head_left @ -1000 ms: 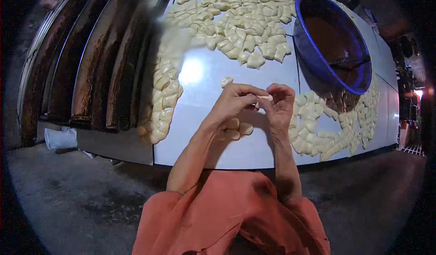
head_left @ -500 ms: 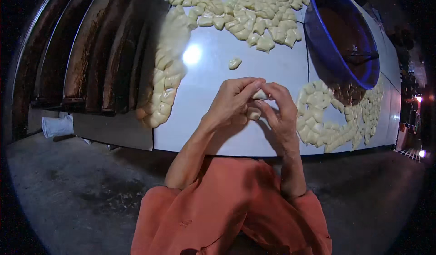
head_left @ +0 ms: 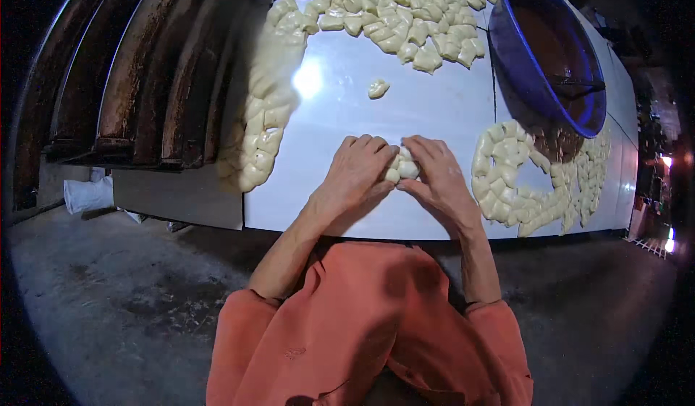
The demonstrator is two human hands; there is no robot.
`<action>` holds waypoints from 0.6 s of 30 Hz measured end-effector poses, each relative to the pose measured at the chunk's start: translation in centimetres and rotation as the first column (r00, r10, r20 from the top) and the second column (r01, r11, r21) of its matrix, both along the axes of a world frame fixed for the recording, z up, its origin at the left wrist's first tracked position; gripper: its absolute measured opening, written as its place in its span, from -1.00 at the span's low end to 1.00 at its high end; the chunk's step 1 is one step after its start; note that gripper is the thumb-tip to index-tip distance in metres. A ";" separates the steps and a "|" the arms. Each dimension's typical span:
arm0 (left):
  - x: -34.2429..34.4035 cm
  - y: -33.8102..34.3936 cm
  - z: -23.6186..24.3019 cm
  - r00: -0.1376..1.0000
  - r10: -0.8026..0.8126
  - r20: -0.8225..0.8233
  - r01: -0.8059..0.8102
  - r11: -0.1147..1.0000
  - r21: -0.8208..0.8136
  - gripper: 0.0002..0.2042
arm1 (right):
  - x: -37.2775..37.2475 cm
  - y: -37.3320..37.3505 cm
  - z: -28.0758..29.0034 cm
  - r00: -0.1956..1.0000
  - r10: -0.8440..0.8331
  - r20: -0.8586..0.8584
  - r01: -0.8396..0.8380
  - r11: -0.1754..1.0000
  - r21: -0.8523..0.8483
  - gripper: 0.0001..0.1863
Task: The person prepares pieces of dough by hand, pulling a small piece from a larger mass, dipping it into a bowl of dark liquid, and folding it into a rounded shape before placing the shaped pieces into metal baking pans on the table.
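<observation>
Together, the left hand (head_left: 357, 171) and right hand (head_left: 438, 176) curl shut around a dough piece (head_left: 402, 166) on the white table (head_left: 434, 109), with a blue basin (head_left: 548, 48) far right.

— What's the desk (head_left: 434, 109) made of?
— Smooth, glossy white panels; a lamp glares off them. The dough pieces (head_left: 405, 166) look soft, pale and matt.
— The basin (head_left: 507, 51)?
— Shiny blue plastic, brown-smeared inside. The curved trays (head_left: 137, 73) are rusty, rough metal.
— And the floor (head_left: 108, 297)?
— Rough, stained concrete. The sleeves (head_left: 347, 333) are matt orange cloth.
</observation>
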State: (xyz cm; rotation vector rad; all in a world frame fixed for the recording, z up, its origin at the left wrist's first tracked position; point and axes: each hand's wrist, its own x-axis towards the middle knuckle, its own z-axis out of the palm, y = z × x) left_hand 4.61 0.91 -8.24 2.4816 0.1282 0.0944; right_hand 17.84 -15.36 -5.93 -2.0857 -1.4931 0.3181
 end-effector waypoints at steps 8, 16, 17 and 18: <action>-1.0 0.5 -0.2 0.997 0.041 0.059 -0.040 0.999 -0.022 -0.60 | -1.2 -0.6 1.7 0.898 -0.202 -0.391 0.138 0.973 -0.186 -0.65; -0.9 0.2 0.4 0.993 0.041 0.112 -0.040 0.999 -0.011 -0.45 | -0.8 -0.5 1.0 0.964 -0.046 -0.264 0.018 0.994 -0.109 -0.47; -0.9 0.1 0.4 0.987 0.048 0.155 -0.044 0.999 -0.033 -0.39 | -0.8 -1.0 1.1 0.972 -0.095 -0.215 0.089 0.995 -0.039 -0.44; -0.8 0.3 0.0 0.995 0.015 0.098 -0.013 1.000 -0.023 -0.32 | -0.4 -1.2 0.5 0.969 -0.102 -0.224 0.091 0.994 -0.060 -0.41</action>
